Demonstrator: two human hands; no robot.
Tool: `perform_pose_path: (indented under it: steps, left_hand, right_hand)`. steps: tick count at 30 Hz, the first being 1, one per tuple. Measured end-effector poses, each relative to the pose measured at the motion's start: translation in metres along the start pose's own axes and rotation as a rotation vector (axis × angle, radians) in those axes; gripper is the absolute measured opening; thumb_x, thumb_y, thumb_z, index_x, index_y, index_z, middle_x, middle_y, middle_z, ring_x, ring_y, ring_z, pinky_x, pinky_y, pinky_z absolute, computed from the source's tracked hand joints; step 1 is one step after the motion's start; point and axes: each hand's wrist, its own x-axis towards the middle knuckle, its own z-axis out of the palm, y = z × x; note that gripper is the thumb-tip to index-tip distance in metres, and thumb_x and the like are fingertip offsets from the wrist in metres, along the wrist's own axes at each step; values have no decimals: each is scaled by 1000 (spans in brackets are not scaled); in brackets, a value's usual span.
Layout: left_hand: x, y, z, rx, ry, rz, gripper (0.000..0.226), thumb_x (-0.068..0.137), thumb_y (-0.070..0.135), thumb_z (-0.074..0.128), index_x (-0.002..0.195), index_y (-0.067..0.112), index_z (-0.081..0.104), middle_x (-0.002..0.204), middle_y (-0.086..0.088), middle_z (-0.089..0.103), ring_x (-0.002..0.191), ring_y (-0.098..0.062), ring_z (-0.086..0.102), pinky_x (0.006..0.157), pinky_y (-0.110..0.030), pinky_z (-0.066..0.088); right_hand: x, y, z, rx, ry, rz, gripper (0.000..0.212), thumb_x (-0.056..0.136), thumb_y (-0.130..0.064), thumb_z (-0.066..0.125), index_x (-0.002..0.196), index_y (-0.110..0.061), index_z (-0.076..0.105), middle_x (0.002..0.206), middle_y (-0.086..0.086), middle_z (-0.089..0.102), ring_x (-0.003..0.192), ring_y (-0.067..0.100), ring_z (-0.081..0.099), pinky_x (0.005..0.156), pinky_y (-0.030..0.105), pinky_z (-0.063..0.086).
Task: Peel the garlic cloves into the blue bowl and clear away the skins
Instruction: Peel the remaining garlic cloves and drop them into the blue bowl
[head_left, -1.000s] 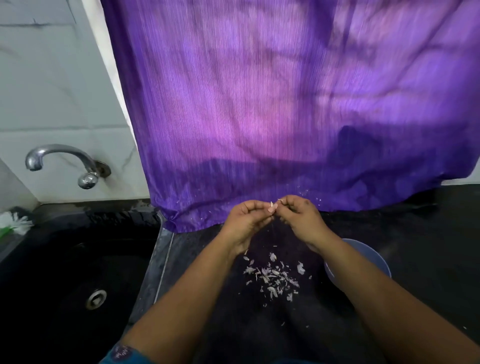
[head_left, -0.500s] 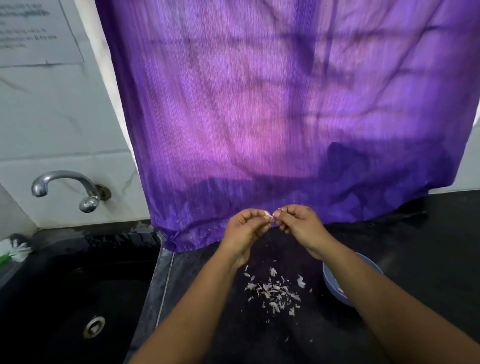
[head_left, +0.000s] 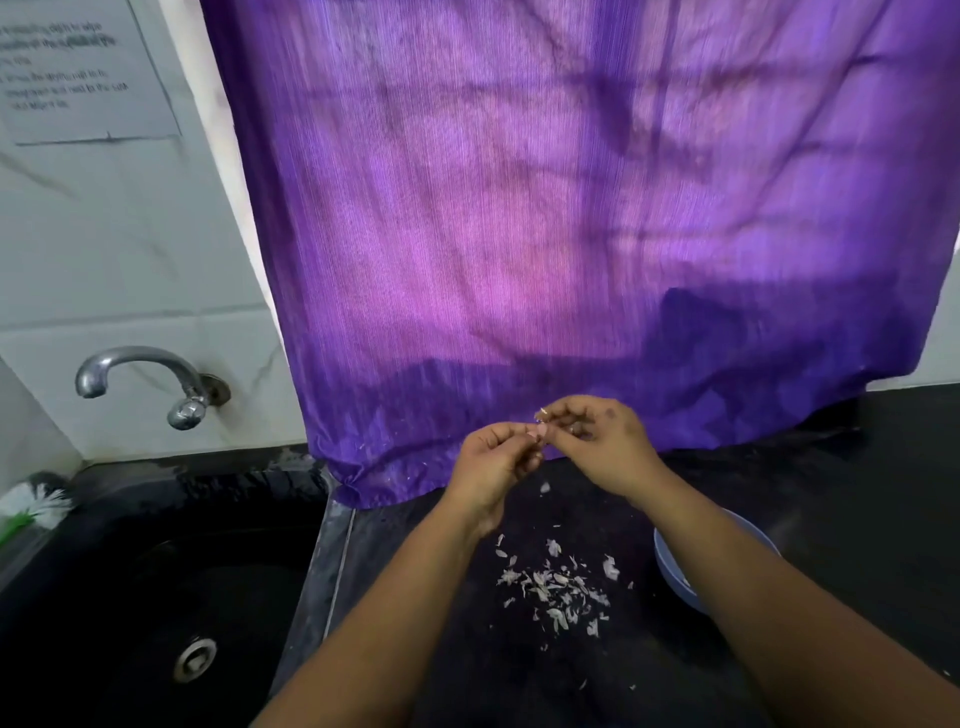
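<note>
A: Peeling step, mid-clove. Left hand (head_left: 493, 460) pinches the garlic clove (head_left: 540, 430) at its fingertips; right hand (head_left: 597, 441) has its grip narrowed on a flake of skin (head_left: 543, 412) at the clove's 12 o'clock.

B: Bowl?

A: Blue bowl (head_left: 670, 566) at 4 o'clock from the hands, half hidden under the right forearm. Skins pile (head_left: 556, 587) lies on the desk (head_left: 857, 493) at 6 o'clock.

B: Next?

A: Probably strip the rest, then carry the clove to the bowl. Skins not yet cleared.
</note>
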Motion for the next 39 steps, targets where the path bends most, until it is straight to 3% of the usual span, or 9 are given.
perform_pose_path:
  steps: [4, 8, 11, 14, 18, 23, 31, 39]
  left_hand:
    - [1, -3, -3, 14, -8, 5, 12, 89, 0, 60, 83, 2, 69, 71, -6, 66, 61, -11, 55, 62, -19, 49]
    - [3, -8, -9, -119, -14, 1, 9, 88, -3, 60, 88, 0, 69, 82, -10, 69, 70, -12, 62, 67, -18, 53]
    - [5, -10, -14, -186, -63, 19, 14, 80, 1, 68, 94, -1, 68, 86, -11, 71, 73, -11, 66, 69, -17, 54]
    - [6, -11, -16, -156, -99, 37, 31, 71, 7, 72, 100, -5, 67, 90, -12, 72, 80, -15, 68, 77, -20, 55]
    - [5, -17, -16, -96, -48, 64, 6, 87, -2, 62, 91, -1, 67, 79, -6, 72, 72, -10, 68, 69, -17, 54]
    - [3, -23, -17, -8, -28, 107, 7, 90, -2, 59, 88, 0, 66, 73, -4, 72, 68, -9, 67, 66, -16, 53]
    - [2, -31, -16, 92, -7, 113, 9, 91, -4, 57, 92, -3, 66, 71, -2, 68, 61, -4, 59, 63, -15, 49]
    - [1, -41, -21, 48, -19, 65, 11, 90, -3, 57, 93, 1, 67, 77, -4, 68, 68, -7, 61, 68, -16, 51]
  right_hand:
    - [2, 1, 1, 3, -32, 7, 8, 82, -18, 76, 81, -18, 68, 78, -7, 70, 66, -1, 63, 68, 14, 52]
    - [3, 3, 5, 257, 19, 142, 14, 78, -8, 78, 76, -17, 67, 76, -1, 71, 70, 7, 66, 70, 18, 54]
    - [1, 1, 4, 459, -39, 246, 9, 81, -3, 73, 79, -10, 67, 71, 5, 67, 64, 9, 62, 63, 19, 50]
    - [1, 2, 5, 455, -47, 275, 10, 84, -4, 71, 78, -11, 67, 70, 3, 66, 64, 8, 61, 65, 21, 48]
    - [-1, 5, 8, 526, -95, 311, 8, 87, -3, 66, 81, -9, 67, 76, 7, 68, 73, 16, 62, 71, 25, 49]
    - [-4, 7, 8, 458, -175, 326, 6, 92, -5, 61, 90, -1, 66, 80, 9, 68, 73, 12, 63, 70, 22, 48]
    - [-4, 11, 3, 635, -253, 489, 9, 91, 0, 57, 88, -2, 65, 79, 9, 67, 71, 12, 63, 68, 19, 51]
    - [-7, 24, 8, 772, -282, 598, 12, 93, -1, 53, 90, -3, 64, 77, 7, 68, 73, 12, 64, 72, 22, 50]
